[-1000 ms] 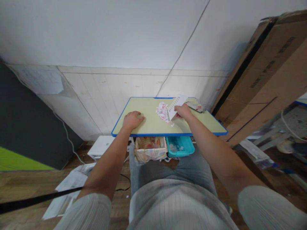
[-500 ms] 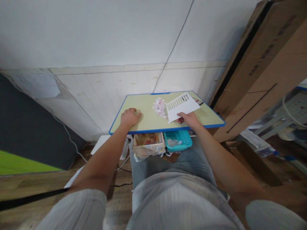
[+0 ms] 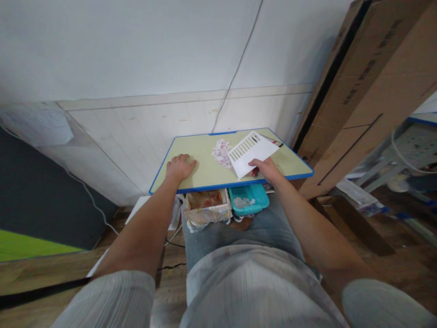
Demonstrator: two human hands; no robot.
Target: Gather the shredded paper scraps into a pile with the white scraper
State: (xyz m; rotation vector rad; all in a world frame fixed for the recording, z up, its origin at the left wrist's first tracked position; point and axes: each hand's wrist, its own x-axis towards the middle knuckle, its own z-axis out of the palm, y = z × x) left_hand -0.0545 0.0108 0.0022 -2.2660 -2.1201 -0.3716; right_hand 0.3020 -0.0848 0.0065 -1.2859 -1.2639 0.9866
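My left hand [image 3: 180,167] rests palm down on the left part of the pale yellow tabletop [image 3: 201,175], fingers spread and holding nothing. With thumb on top, my right hand [image 3: 266,169] grips a white card [image 3: 252,155] by its near edge. A row of slot-shaped cutouts runs along the card's far left side, and the tabletop shows through them. Just left of the card lies a heap of small white and pinkish paper scraps [image 3: 221,152], partly covered by it. Behind the card's right corner a thin dark-and-red item [image 3: 277,143] shows in part.
Under the table's front edge sit a cloth-lined basket [image 3: 208,214] and a turquoise plastic bin [image 3: 251,210] with whitish bits inside. Tall cardboard boxes [image 3: 362,91] stand close on the right. A white wall [image 3: 136,132] with a hanging cable [image 3: 235,75] backs the table.
The whole view has shifted slightly. The card has turned a little in my right hand and lies nearer the scraps. My left hand stays on the tabletop.
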